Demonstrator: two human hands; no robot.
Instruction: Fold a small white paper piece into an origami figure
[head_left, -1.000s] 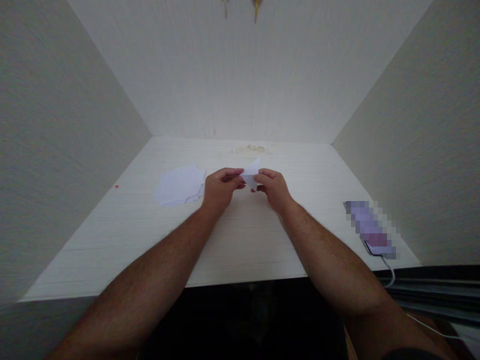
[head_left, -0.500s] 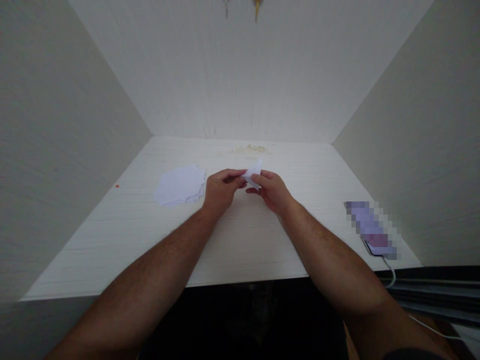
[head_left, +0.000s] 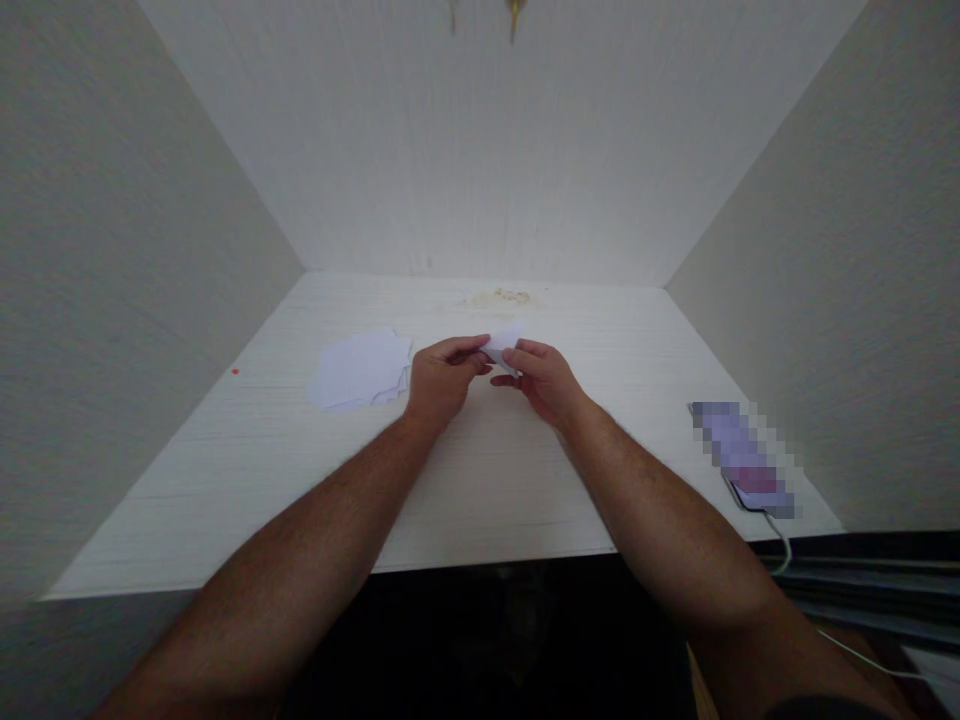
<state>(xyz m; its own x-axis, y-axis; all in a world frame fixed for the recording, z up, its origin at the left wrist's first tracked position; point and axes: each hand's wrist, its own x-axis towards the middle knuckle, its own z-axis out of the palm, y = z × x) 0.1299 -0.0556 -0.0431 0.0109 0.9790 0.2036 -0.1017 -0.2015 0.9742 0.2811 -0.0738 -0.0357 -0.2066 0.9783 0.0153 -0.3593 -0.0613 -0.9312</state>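
A small folded piece of white paper (head_left: 504, 347) is held up between my two hands over the middle of the table. My left hand (head_left: 444, 380) pinches its left side between thumb and fingers. On its right side, my right hand (head_left: 546, 380) grips it with the thumb on the near face and fingers behind. Left of my left hand, a loose stack of white paper sheets (head_left: 360, 370) lies flat, its edges uneven.
The white table (head_left: 495, 480) is bounded by walls at the back and both sides. A blurred-out phone (head_left: 742, 460) with a white cable (head_left: 784, 550) lies at the right. A small red spot (head_left: 235, 371) is at the left; crumb-like marks show near the back wall.
The paper's upper part has tipped lower and looks flatter between my fingers. My left fingers have shifted slightly; both arms stay nearly in place.
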